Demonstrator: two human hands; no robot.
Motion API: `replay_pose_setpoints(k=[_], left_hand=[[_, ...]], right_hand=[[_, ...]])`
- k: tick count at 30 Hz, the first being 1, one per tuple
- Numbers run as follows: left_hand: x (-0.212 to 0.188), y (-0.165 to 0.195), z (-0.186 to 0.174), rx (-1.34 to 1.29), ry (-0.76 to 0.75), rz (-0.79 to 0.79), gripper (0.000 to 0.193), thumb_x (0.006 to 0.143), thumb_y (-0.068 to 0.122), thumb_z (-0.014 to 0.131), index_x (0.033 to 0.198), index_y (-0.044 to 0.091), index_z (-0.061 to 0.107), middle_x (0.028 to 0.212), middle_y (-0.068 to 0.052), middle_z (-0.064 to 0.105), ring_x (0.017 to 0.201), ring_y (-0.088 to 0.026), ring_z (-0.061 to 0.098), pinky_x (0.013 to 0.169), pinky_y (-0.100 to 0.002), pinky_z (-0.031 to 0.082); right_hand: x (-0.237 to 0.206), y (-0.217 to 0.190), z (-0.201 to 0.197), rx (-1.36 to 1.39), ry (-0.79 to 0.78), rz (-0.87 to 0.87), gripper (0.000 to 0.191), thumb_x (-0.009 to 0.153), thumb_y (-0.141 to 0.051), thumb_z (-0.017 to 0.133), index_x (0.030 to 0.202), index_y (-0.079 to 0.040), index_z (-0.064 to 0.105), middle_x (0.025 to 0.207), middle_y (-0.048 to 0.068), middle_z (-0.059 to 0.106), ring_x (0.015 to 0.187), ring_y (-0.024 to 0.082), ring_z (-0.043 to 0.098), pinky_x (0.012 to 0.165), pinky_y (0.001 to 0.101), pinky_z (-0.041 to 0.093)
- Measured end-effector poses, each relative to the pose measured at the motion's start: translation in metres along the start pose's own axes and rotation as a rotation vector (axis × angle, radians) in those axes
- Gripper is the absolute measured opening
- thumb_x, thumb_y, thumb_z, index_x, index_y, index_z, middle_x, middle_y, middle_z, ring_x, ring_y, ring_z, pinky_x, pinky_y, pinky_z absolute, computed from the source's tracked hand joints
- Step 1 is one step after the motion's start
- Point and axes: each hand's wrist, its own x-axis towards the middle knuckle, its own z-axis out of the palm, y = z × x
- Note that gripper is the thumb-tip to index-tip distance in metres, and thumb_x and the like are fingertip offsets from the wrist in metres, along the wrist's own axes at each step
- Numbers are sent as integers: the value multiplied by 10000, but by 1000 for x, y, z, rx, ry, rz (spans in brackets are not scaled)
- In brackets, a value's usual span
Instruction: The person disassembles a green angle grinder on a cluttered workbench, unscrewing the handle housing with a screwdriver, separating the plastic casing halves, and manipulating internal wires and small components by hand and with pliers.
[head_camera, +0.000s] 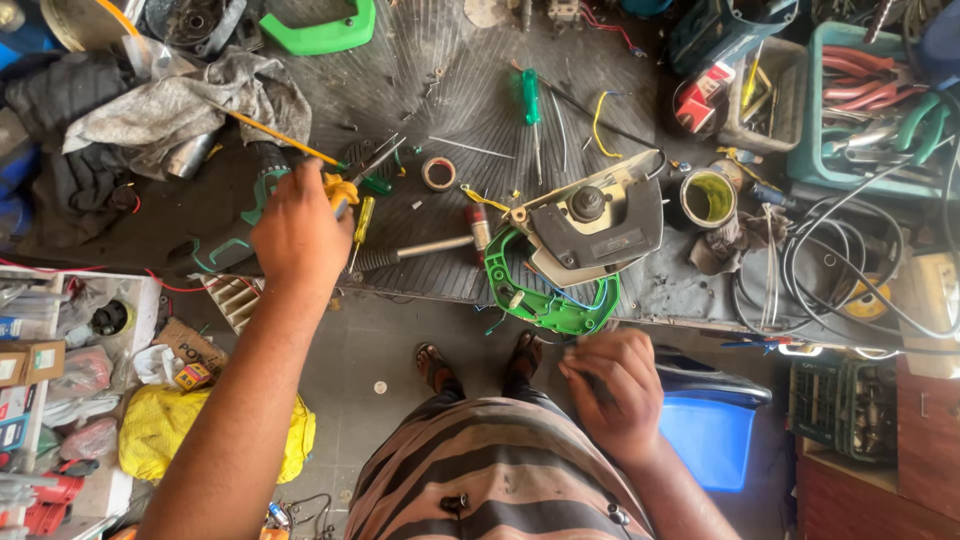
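Observation:
My left hand (298, 228) reaches over the workbench (450, 110) and closes on a yellow-handled tool (341, 188). Just behind it lies a green and black drill (232, 240). My right hand (612, 388) hovers at the bench's near edge with its fingers curled round a thin dark object that I cannot make out. Right above that hand sits an opened power tool, its grey housing (590, 228) resting in a green shell (545, 303). A hammer with a red head (425, 248) lies between the two hands.
A green screwdriver (531, 100), a tape roll (438, 173) and loose wires lie mid-bench. Grey cloth (190, 100) is at the back left. A teal tray of pliers (860, 110) and coiled cables (850, 270) fill the right. A blue bin (710, 432) and a yellow bag (160, 430) stand on the floor.

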Motion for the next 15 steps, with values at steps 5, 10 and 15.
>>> replay_pose_setpoints(k=[5,10,15], left_hand=[[-12,17,-7,-238,248,352,332,863,133,804,1152,76,653,1140,-104,665,1024,-337,674,839,-464,554],[-54,48,-11,-1001,-123,380,91,947,107,749,1014,47,734,944,-61,726,838,-179,693,764,-312,554],[-85,76,-3,-1188,-320,397,112,961,54,727,1072,46,722,962,-63,735,833,-136,712,725,-253,571]], right_hand=[[-35,3,2,-16,86,121,277,715,4,873,870,-57,653,896,83,687,827,258,659,746,342,519],[-40,4,1,-64,107,231,345,669,-92,929,793,-74,607,837,100,667,745,270,635,678,343,492],[-23,-6,8,-114,86,286,176,846,-19,785,994,-66,703,994,90,702,902,276,680,807,366,532]])
